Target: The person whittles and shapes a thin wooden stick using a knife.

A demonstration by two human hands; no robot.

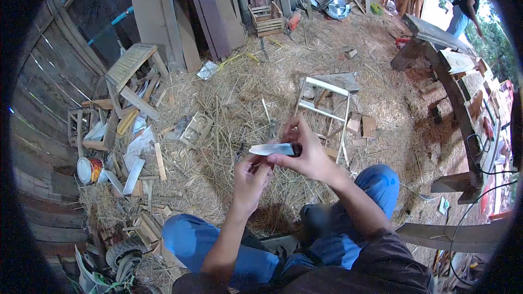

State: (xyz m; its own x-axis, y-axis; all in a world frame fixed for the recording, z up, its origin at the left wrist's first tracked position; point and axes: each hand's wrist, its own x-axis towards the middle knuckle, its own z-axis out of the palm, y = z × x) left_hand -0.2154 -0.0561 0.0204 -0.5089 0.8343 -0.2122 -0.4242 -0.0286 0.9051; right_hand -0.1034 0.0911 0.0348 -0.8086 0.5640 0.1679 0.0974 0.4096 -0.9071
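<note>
In front of my knees I hold a flat, pale, blade-like piece [271, 149], with a tapered left end and a dark part at its right end. My right hand [309, 157] is closed around the right end, its thumb along the lower edge. From below, my left hand [251, 178] pinches near the piece's left half with bent fingers. Whether the piece is metal or wood, I cannot tell. Past my right hand, a small frame of light wooden strips [325, 112] lies on the straw-covered floor [234, 98].
On the left are a slatted stool [131, 65], wood scraps and a paint can [90, 170]. A wooden crate [267, 20] and a circular saw [335, 6] stand at the back. Along the right runs a workbench [463, 103] with cables; a person [466, 8] is beyond it.
</note>
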